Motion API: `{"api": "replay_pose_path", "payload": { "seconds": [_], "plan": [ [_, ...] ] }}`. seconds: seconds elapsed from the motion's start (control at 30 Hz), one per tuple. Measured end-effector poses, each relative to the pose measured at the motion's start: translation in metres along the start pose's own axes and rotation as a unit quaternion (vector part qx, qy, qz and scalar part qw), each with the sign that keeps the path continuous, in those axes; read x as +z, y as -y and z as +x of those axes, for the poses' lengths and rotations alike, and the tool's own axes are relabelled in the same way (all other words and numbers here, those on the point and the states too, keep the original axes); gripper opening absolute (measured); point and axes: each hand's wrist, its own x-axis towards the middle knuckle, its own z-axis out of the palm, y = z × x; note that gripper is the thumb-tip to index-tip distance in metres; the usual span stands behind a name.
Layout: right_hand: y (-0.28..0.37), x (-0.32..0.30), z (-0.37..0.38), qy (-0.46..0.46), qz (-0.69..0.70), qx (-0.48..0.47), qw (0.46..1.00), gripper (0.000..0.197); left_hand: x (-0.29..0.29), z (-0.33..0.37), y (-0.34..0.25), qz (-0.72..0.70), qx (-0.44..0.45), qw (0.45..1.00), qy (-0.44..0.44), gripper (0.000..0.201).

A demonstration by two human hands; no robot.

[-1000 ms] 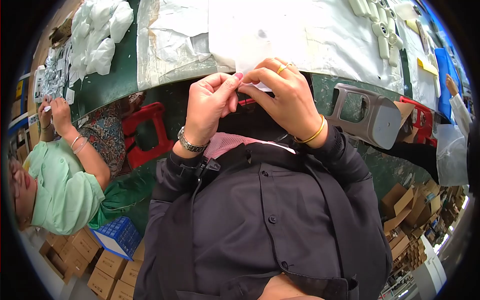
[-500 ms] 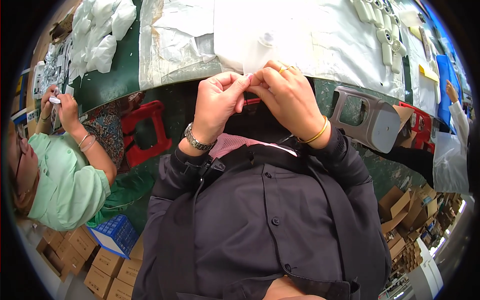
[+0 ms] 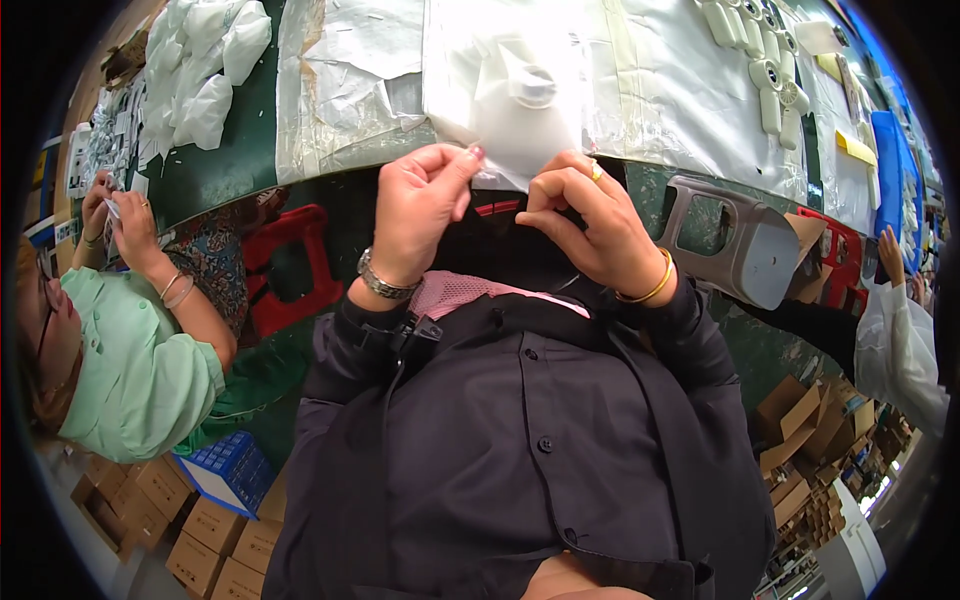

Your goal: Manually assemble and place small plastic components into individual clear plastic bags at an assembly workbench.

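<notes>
A frosted plastic bag point(image 3: 500, 125) lies at the near table edge, its mouth hanging a little over the edge toward me. A pale, round-headed item point(image 3: 535, 88) shows blurred through the bag. My left hand point(image 3: 425, 205) has thumb and forefinger pinched on the bag's left edge near the mouth. To the right of the mouth, my right hand point(image 3: 585, 220) is closed, thumb against curled forefinger; whatever sits in that pinch is too small to make out. A gap separates the two hands.
White handheld fans point(image 3: 768, 85) lie in a cluster at the far right. White wrapped bundles point(image 3: 205, 80) are heaped at the far left. A co-worker in green point(image 3: 140, 350) handles a small white thing on my left. A grey stool point(image 3: 750, 245) stands at right, a red stool point(image 3: 290, 270) at left.
My hands, pinched together at the bag's mouth before, have drawn apart, left hand to the left and right hand to the right and down. More of the bag shows between them.
</notes>
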Motion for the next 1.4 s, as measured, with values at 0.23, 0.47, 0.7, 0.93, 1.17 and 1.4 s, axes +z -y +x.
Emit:
{"api": "replay_pose_path", "payload": {
  "seconds": [0.23, 0.47, 0.7, 0.93, 1.17, 1.4],
  "plan": [
    [-0.001, 0.005, 0.001, -0.049, 0.012, 0.029, 0.998, 0.021, -0.002, -0.006, -0.001, -0.026, -0.035, 0.999, 0.006, 0.024],
    [-0.002, 0.017, 0.02, -0.061, -0.07, -0.001, 0.996, 0.019, -0.004, -0.007, -0.001, -0.033, -0.045, 0.998, 0.037, 0.026],
    [-0.006, 0.019, 0.017, -0.029, -0.066, 0.031, 0.997, 0.017, 0.001, -0.008, -0.001, -0.024, -0.018, 0.999, 0.046, 0.027],
    [-0.006, 0.019, 0.02, -0.032, -0.149, -0.06, 0.986, 0.02, -0.002, -0.005, 0.006, -0.021, 0.007, 0.999, 0.049, 0.027],
    [-0.008, 0.012, 0.012, -0.031, -0.103, -0.081, 0.991, 0.023, 0.005, -0.007, 0.004, -0.013, 0.0, 0.999, 0.052, 0.027],
    [-0.005, 0.009, 0.007, -0.034, -0.053, -0.063, 0.996, 0.023, 0.002, -0.005, 0.004, -0.013, 0.009, 1.0, 0.023, 0.025]
  ]
}}
